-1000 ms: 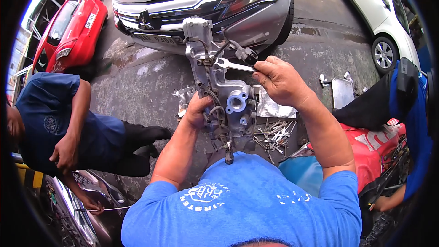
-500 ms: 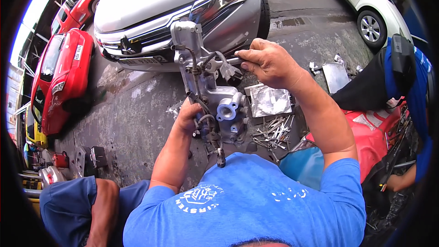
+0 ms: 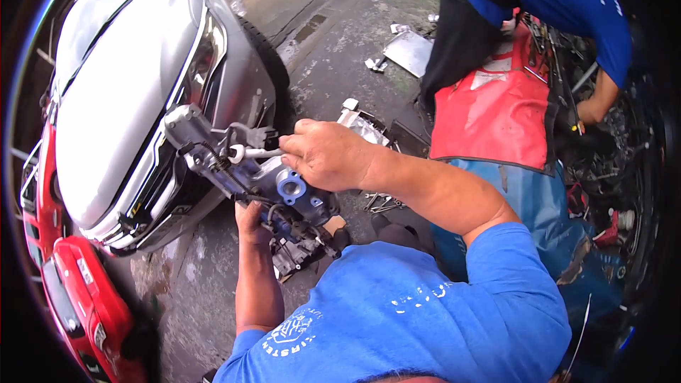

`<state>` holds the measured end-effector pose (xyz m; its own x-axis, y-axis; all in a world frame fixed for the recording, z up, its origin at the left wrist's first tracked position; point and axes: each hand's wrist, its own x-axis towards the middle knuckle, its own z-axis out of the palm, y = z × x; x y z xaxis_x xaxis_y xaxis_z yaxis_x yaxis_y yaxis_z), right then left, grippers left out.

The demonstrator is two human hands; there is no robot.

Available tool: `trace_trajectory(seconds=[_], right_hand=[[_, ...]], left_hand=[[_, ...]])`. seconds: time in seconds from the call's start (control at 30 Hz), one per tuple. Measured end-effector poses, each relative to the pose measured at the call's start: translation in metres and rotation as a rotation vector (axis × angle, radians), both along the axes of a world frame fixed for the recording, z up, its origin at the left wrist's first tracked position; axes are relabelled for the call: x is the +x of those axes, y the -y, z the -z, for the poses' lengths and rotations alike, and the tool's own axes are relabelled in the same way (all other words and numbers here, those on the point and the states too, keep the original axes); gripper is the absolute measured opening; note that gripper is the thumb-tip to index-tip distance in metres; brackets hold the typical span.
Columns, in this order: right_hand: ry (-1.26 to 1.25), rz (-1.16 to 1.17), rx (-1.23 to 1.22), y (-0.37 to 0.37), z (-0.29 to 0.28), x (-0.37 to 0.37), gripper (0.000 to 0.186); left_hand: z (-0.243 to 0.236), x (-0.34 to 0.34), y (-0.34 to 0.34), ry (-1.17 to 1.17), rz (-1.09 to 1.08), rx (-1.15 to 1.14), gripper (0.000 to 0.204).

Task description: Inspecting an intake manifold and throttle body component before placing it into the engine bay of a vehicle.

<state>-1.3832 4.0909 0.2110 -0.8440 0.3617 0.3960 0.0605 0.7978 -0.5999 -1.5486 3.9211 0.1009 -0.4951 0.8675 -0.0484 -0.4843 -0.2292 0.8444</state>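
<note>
Blue T-shirt [image 3: 425, 298] is filling the lower edge. Metal casting [image 3: 266, 176] is sitting between the two hands, in front of the torso, slanting to upper left. Left hand [image 3: 251, 218] is holding its lower side, thumb showing, fingers hidden; that forearm is rising nearly straight. Right hand [image 3: 328, 154] is keeping a narrow grip on an open-end wrench [image 3: 259, 153], thumb and fingers pinching the shank; elbow is bending, forearm coming across from the right. Wrench head is pointing left over the casting; can't tell if it's seated on a fastener. Wiring harness is running along the casting, black connector [image 3: 265, 136] hanging just above the wrench. Loose wrenches [image 3: 383, 203] are lying on the ground below. Red cover [image 3: 489, 124] and blue cover [image 3: 528, 195] are spreading at right, a co-worker [image 3: 567, 0] leaning over there. Silver car [image 3: 131, 99] is standing behind the casting, red car [image 3: 89, 298] at lower left.
</note>
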Motion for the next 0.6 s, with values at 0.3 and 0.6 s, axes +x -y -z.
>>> trace_trajectory(seconds=[0.3,0.6], right_hand=[[0.109,0.27,-0.003,0.075,0.013,0.018,0.03],[0.047,0.434,0.083,0.077,-0.005,0.079,0.018]], left_hand=[[0.037,-0.015,0.022,-0.139,0.303,0.107,0.069],[0.022,-0.004,0.009,-0.133,0.613,0.145,0.066]])
